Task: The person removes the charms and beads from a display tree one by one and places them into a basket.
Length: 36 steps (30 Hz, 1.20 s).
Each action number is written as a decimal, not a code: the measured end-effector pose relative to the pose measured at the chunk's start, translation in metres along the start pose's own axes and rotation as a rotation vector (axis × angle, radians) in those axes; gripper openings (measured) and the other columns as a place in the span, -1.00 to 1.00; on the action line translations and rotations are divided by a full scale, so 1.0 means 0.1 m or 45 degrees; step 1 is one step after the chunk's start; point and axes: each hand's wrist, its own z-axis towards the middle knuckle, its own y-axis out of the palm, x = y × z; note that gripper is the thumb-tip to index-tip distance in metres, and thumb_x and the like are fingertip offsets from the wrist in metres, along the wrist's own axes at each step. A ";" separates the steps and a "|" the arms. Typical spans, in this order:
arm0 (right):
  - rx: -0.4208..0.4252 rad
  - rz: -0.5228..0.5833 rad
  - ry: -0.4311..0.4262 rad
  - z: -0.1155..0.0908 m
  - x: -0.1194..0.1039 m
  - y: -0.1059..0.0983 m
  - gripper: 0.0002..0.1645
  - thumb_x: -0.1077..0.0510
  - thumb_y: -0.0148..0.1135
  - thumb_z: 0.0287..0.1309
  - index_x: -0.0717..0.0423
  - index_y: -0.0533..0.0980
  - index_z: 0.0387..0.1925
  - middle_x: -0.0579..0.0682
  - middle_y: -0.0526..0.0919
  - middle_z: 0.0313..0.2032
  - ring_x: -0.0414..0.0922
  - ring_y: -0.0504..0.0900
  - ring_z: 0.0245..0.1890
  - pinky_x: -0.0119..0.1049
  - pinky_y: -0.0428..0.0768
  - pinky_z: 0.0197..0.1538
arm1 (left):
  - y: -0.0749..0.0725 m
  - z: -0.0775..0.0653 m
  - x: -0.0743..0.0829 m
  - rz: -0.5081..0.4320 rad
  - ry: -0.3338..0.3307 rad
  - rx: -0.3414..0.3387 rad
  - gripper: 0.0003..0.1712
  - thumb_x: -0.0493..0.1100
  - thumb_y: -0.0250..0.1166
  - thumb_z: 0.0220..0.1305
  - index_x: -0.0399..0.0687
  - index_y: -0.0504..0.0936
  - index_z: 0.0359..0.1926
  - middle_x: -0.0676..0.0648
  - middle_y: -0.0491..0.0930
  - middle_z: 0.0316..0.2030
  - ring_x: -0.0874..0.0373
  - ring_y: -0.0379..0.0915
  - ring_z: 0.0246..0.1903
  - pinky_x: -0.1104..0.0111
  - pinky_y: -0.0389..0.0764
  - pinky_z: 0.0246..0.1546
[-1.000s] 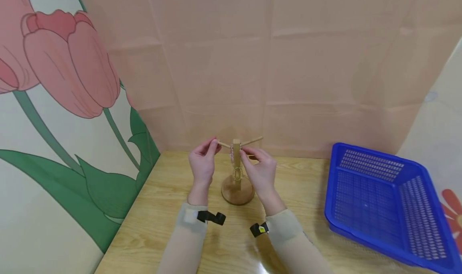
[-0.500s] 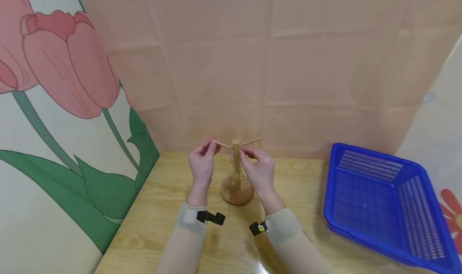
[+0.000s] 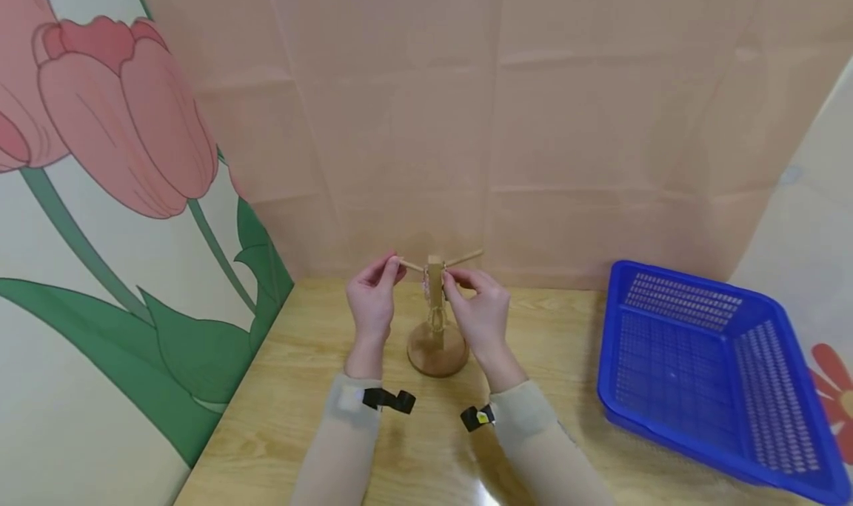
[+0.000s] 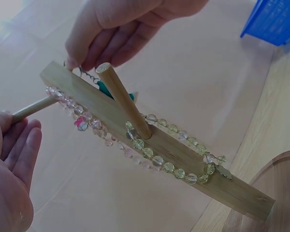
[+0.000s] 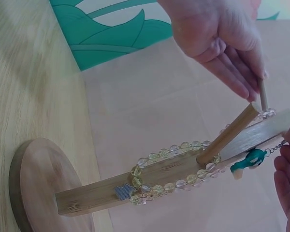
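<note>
A wooden jewelry stand [image 3: 435, 287] with a round base rises upright between the hands. My left hand [image 3: 371, 302] pinches the tip of its left peg [image 4: 35, 108]. Close by the post's upper right side, my right hand [image 3: 481, 310] pinches the metal ring of a keychain [image 5: 251, 160], whose teal-green charm dangles from a short chain. Over the left peg hangs a bracelet of clear pinkish beads [image 4: 82, 117] with a small pink charm. A yellow-green beaded bracelet [image 4: 157, 161] loops over the front peg [image 4: 121, 96], its leaf-like charm [image 4: 223, 171] resting low against the post.
On the right of the wooden table [image 3: 286, 387] stands a blue plastic basket [image 3: 680, 373]. A pinkish sheet [image 3: 500, 135] covers the wall behind, with a tulip mural [image 3: 126, 121] on the left. Black wrist cameras [image 3: 389, 401] sit at both sleeves.
</note>
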 end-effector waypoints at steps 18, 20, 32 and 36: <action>0.059 0.070 -0.013 0.06 -0.04 -0.07 -0.89 0.23 0.48 0.33 0.23 0.80 -0.26 0.07 0.84 -0.30 0.00 0.81 -0.32 -0.02 0.87 -0.21 | 0.00 0.00 0.00 0.021 0.003 0.010 -0.77 -0.46 0.41 0.40 -0.62 0.70 -0.02 -0.34 0.80 -0.20 0.15 0.81 -0.26 0.21 0.86 -0.06; 0.064 0.075 -0.011 0.06 -0.02 -0.07 -0.89 0.22 0.47 0.33 0.22 0.80 -0.26 0.07 0.84 -0.30 0.00 0.81 -0.32 0.01 0.87 -0.21 | 0.00 0.00 0.00 0.019 0.005 0.017 -0.78 -0.47 0.41 0.39 -0.61 0.70 -0.02 -0.34 0.80 -0.20 0.16 0.81 -0.27 0.21 0.87 -0.07; 0.114 0.079 0.009 0.07 -0.02 -0.11 -0.87 0.20 0.48 0.33 0.22 0.81 -0.26 0.02 0.84 -0.31 0.01 0.81 -0.33 0.06 0.84 -0.23 | -0.01 0.00 -0.02 0.017 0.009 0.021 -0.71 -0.44 0.41 0.40 -0.70 0.65 0.00 -0.28 0.81 -0.22 0.17 0.81 -0.27 0.24 0.86 -0.07; 0.144 0.076 0.008 0.08 -0.02 -0.13 -0.90 0.24 0.49 0.30 0.22 0.81 -0.27 0.03 0.84 -0.32 0.04 0.80 -0.34 0.07 0.83 -0.24 | 0.00 0.00 -0.02 0.014 0.005 0.026 -0.69 -0.44 0.41 0.40 -0.71 0.64 0.00 -0.29 0.81 -0.22 0.16 0.81 -0.27 0.24 0.86 -0.07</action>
